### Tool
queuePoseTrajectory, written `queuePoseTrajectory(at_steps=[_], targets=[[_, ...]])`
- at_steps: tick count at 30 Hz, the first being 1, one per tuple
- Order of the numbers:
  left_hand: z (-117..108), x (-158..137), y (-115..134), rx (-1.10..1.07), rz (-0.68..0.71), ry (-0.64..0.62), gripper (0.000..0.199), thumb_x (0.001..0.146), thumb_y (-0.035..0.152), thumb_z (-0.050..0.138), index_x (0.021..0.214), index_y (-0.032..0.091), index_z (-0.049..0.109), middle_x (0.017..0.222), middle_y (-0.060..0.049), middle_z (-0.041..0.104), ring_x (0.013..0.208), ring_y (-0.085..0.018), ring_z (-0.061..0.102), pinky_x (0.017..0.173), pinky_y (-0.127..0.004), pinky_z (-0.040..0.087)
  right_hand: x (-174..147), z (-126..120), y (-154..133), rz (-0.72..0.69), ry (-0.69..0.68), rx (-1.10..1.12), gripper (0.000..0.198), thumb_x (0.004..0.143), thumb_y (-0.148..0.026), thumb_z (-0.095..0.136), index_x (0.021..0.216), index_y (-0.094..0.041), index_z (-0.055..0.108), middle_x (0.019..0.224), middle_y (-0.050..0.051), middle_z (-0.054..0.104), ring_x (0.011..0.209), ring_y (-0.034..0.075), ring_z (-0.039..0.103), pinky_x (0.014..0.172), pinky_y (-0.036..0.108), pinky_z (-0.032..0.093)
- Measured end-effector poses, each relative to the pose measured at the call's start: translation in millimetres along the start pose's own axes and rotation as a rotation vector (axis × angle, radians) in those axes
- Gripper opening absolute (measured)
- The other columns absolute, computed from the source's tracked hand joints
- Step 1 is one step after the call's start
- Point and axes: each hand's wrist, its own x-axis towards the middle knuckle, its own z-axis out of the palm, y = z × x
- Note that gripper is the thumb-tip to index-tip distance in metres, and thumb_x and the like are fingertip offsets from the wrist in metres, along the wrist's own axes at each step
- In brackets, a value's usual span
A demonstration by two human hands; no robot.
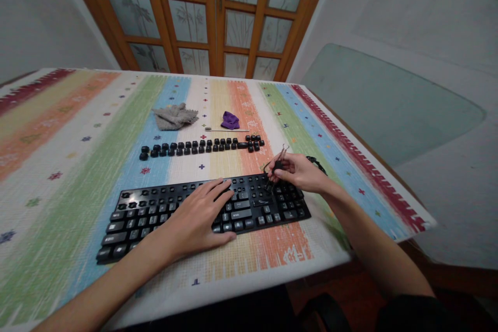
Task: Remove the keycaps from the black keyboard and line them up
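Head view: at lower centre, a black plastic keyboard (240, 206) lies beneath the flat left hand (204, 212), fingers slightly apart. Right of centre, the right hand (298, 171) is clamped on a thin bent-wire tool (278, 165); blocky keycaps (209, 142) form rows mid-frame.

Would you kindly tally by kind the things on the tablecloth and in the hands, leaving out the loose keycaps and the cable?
Keyboard: 1
Small cloths, gray cloth and purple cloth: 2
Thin brush: 1
Wire tool, in the right hand: 1
Total: 5
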Motion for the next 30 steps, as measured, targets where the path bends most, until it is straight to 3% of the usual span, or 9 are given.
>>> queuePoseTrajectory(at_steps=[4, 7, 12, 17, 22, 26, 30], targets=[[-5.2, 2.5, 0.8, 0.01, -0.006, -0.031, 0.077, 0.078, 0.06, 0.07, 0.137, 0.013, 0.053, 0.152, -0.019, 0.046, 0.141, -0.038, 0.04, 0.115, -0.057, 0.036, -2.2, -1.7, 0.7, 0.008, 0.042, 0.111, 0.039, 0.078, -0.05, 0.079, 0.09, -0.018, 0.06, 0.09, 0.007, 0.073, 0.077, 0.016, 0.071, 0.08, 0.034, 0.06], [-13.0, 11.5, 3.9, -0.052, -0.02, 0.015, 0.078, 0.08, 0.067, 0.067, 0.135, 0.014, 0.053, 0.143, -0.018, 0.055, 0.138, -0.037, 0.044, 0.112, -0.056, 0.04, -4.5, 0.1, -2.2, 0.004, 0.108, 0.17, 0.039, 0.078, -0.05, 0.08, 0.092, -0.018, 0.061, 0.092, 0.008, 0.075, 0.078, 0.016, 0.072, 0.081, 0.035, 0.06], [-19.9, 38.4, 16.2, -0.209, -0.004, 0.217, 0.036, 0.093, 0.04, 0.064, 0.122, 0.02, 0.057, 0.117, -0.01, 0.068, 0.112, -0.027, 0.062, 0.097, -0.046, 0.053, -4.7, 8.7, -8.7, -0.032, 0.219, 0.276, 0.038, 0.078, -0.047, 0.08, 0.094, -0.018, 0.064, 0.09, 0.008, 0.076, 0.079, 0.018, 0.074, 0.079, 0.035, 0.061], [-11.8, 65.4, 25.2, -0.307, 0.036, 0.412, 0.031, 0.089, 0.029, 0.07, 0.113, 0.015, 0.058, 0.103, -0.008, 0.071, 0.093, -0.022, 0.069, 0.085, -0.039, 0.058, -3.4, 19.9, -15.3, -0.053, 0.247, 0.407, 0.038, 0.077, -0.047, 0.082, 0.094, -0.019, 0.064, 0.088, 0.007, 0.076, 0.077, 0.019, 0.075, 0.08, 0.037, 0.061], [-10.4, 80.3, 31.0, -0.396, 0.057, 0.486, 0.014, 0.089, 0.024, 0.069, 0.1, 0.015, 0.065, 0.092, -0.006, 0.072, 0.08, -0.017, 0.069, 0.077, -0.034, 0.06, -3.8, 27.9, -17.8, -0.073, 0.286, 0.508, 0.035, 0.076, -0.044, 0.083, 0.092, -0.019, 0.064, 0.087, 0.006, 0.076, 0.079, 0.02, 0.074, 0.081, 0.037, 0.061], [-9.4, 86.3, 34.4, -0.627, -0.011, 0.506, 0.01, 0.088, 0.022, 0.07, 0.096, 0.015, 0.07, 0.093, -0.006, 0.073, 0.08, -0.015, 0.07, 0.075, -0.031, 0.062, -2.7, 32.8, -14.2, -0.096, 0.312, 0.528, 0.036, 0.077, -0.047, 0.082, 0.094, -0.021, 0.063, 0.089, 0.006, 0.076, 0.083, 0.021, 0.075, 0.083, 0.038, 0.061], [-6.9, 91.8, 33.3, -0.869, -0.118, 0.492, 0.017, 0.081, 0.024, 0.077, 0.097, 0.016, 0.075, 0.1, -0.008, 0.073, 0.091, -0.018, 0.071, 0.083, -0.035, 0.063, -1.3, 36.3, -9.5, -0.133, 0.381, 0.559, 0.038, 0.075, -0.047, 0.083, 0.095, -0.022, 0.061, 0.091, 0.006, 0.076, 0.087, 0.022, 0.075, 0.084, 0.038, 0.061]])
